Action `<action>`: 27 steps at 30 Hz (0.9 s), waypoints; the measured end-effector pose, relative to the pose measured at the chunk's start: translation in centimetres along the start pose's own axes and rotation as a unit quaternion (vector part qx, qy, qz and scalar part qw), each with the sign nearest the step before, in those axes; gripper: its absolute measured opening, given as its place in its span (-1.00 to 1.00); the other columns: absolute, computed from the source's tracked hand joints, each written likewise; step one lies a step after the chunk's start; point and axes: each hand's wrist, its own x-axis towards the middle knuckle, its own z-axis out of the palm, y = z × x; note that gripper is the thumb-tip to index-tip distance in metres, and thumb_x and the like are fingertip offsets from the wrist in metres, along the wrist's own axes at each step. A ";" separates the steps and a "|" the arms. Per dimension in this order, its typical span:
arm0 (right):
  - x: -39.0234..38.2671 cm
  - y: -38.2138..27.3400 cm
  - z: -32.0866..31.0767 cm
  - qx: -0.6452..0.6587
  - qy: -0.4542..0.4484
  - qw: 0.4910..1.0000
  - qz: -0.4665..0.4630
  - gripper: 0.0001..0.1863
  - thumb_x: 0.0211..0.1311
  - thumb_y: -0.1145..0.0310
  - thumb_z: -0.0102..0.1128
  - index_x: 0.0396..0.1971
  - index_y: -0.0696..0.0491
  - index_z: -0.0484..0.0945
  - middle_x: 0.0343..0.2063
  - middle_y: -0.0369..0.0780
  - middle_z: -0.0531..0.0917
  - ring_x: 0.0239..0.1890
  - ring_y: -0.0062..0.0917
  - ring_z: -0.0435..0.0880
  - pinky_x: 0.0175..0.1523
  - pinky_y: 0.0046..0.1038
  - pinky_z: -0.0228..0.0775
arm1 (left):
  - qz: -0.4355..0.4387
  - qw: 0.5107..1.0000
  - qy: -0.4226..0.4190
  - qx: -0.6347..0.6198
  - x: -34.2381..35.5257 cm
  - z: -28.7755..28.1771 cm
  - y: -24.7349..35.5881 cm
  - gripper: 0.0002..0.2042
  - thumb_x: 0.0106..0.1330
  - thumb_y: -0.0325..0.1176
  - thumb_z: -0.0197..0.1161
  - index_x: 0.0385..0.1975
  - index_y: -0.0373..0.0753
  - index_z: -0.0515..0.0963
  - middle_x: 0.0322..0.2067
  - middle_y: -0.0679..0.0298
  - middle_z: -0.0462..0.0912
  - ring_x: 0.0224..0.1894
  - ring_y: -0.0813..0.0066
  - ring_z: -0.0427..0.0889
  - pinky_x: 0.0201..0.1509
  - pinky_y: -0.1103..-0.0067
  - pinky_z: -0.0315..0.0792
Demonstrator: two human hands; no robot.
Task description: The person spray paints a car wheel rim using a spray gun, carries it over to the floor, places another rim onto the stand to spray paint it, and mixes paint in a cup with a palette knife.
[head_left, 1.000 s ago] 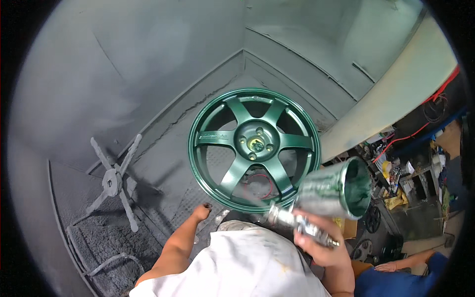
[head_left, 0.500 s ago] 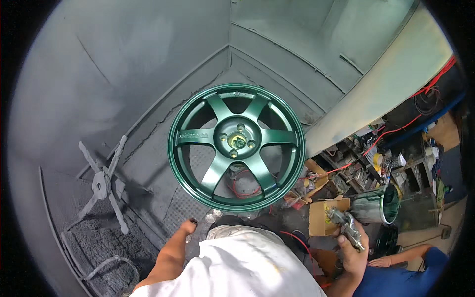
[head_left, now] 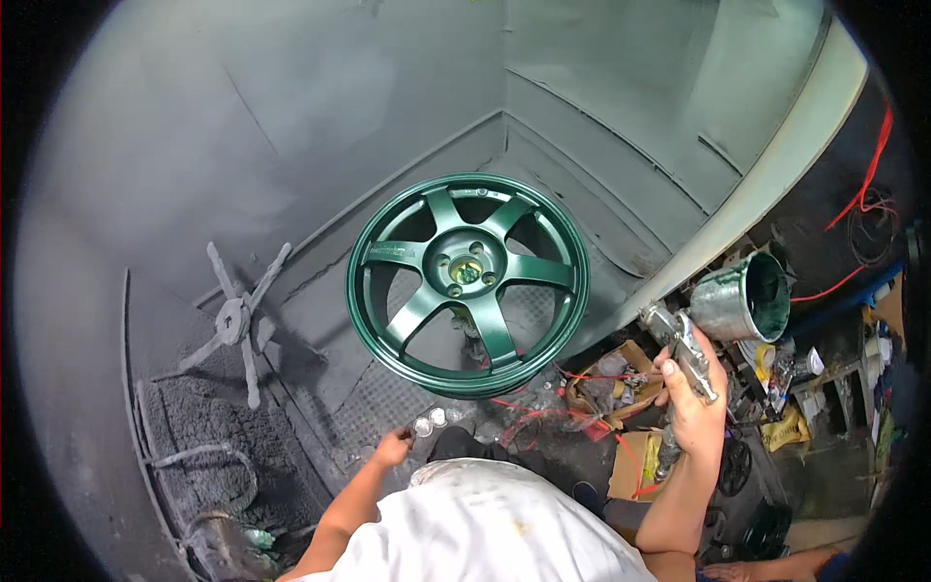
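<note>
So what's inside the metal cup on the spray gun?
Green coating shows on the inner wall of the metal cup. Its outer side hides the bottom, so any liquid deeper down can't be seen.

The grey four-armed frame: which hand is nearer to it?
Left. The left hand is right of the frame; the right hand, holding the spray gun, is farther right.

The floor [head_left: 364, 403] in here is grey all over, with a raised tread pattern running under the green wheel [head_left: 419, 312], whose own support is mostly hidden beneath it. Two small pale discs [head_left: 424, 426] lie side by side on that floor, a red hose [head_left: 509, 404] trails near them, and a cardboard box [head_left: 626, 472] sits farther right. Over at the far right, cluttered dark shelving [head_left: 834, 380] carries a yellow packet [head_left: 787, 428].
</note>
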 end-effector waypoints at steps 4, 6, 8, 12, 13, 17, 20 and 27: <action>0.2 0.6 -2.2 -0.001 -0.092 0.996 0.008 -0.37 0.25 0.35 0.43 0.31 0.17 0.47 -0.27 -0.32 0.66 -0.35 -0.70 0.58 -0.30 -0.63 0.44 | -0.053 0.998 -0.014 0.030 -6.1 4.2 -3.1 -0.59 0.35 -0.17 0.21 0.09 -0.27 0.63 -0.04 -0.02 0.74 0.01 0.11 0.72 0.14 0.33 0.52; -1.2 -0.9 -2.3 0.078 -0.185 0.977 0.079 -0.35 0.22 0.39 0.42 0.33 0.17 0.46 -0.25 -0.25 0.69 -0.27 -0.63 0.63 -0.25 -0.61 0.49 | -0.041 0.999 0.006 0.032 -9.9 6.1 -7.5 -0.53 0.33 -0.12 0.22 0.12 -0.30 0.61 0.03 -0.12 0.70 0.10 0.00 0.68 0.22 0.30 0.49; -1.7 -1.1 -2.3 0.126 -0.286 0.942 0.125 -0.32 0.21 0.42 0.41 0.35 0.18 0.43 -0.24 -0.20 0.70 -0.26 -0.61 0.64 -0.27 -0.58 0.50 | -0.118 0.989 -0.010 0.086 -13.1 7.2 -8.8 -0.50 0.31 -0.09 0.23 0.13 -0.33 0.61 0.06 -0.15 0.67 0.13 -0.03 0.66 0.25 0.30 0.48; -0.5 0.6 0.2 0.097 -0.333 0.935 0.070 -0.39 0.26 0.38 0.39 0.32 0.14 0.48 -0.30 -0.32 0.67 -0.39 -0.74 0.54 -0.32 -0.65 0.41 | -0.165 0.983 -0.015 0.082 -18.8 8.4 -12.6 -0.51 0.30 -0.08 0.22 0.11 -0.32 0.62 0.06 -0.14 0.68 0.14 -0.02 0.66 0.25 0.32 0.48; 0.2 2.0 1.2 0.058 -0.280 0.958 0.013 -0.41 0.28 0.38 0.37 0.31 0.15 0.48 -0.31 -0.34 0.66 -0.42 -0.75 0.52 -0.33 -0.64 0.40 | -0.168 0.982 -0.019 0.078 -19.6 8.5 -13.5 -0.51 0.31 -0.09 0.22 0.10 -0.32 0.62 0.04 -0.13 0.68 0.14 0.00 0.66 0.25 0.32 0.48; 3.2 4.1 2.0 -0.042 -0.112 0.992 -0.047 -0.43 0.35 0.42 0.28 0.35 0.12 0.43 -0.23 -0.33 0.66 -0.23 -0.72 0.58 -0.27 -0.65 0.47 | -0.163 0.985 0.058 -0.013 -20.5 9.6 -13.6 -0.58 0.35 -0.15 0.22 0.04 -0.33 0.63 -0.04 -0.10 0.72 -0.02 0.08 0.73 0.10 0.35 0.55; 4.2 8.6 0.8 0.037 -0.014 0.998 -0.051 -0.38 0.36 0.36 0.30 0.39 0.08 0.37 -0.17 -0.29 0.67 -0.24 -0.68 0.62 -0.35 -0.70 0.46 | -0.125 0.975 0.114 -0.146 -21.4 10.8 -11.8 -0.66 0.37 -0.26 0.24 0.00 -0.38 0.61 -0.11 -0.03 0.75 -0.17 0.19 0.76 -0.03 0.39 0.58; -0.7 21.2 -1.5 0.074 -0.008 0.997 0.001 -0.34 0.33 0.40 0.31 0.42 -0.02 0.33 -0.05 -0.32 0.64 -0.17 -0.65 0.62 -0.27 -0.59 0.56 | -0.096 0.984 0.106 -0.105 -27.2 13.0 -12.3 -0.65 0.37 -0.26 0.24 0.04 -0.36 0.61 -0.12 -0.02 0.75 0.01 0.13 0.72 0.12 0.35 0.53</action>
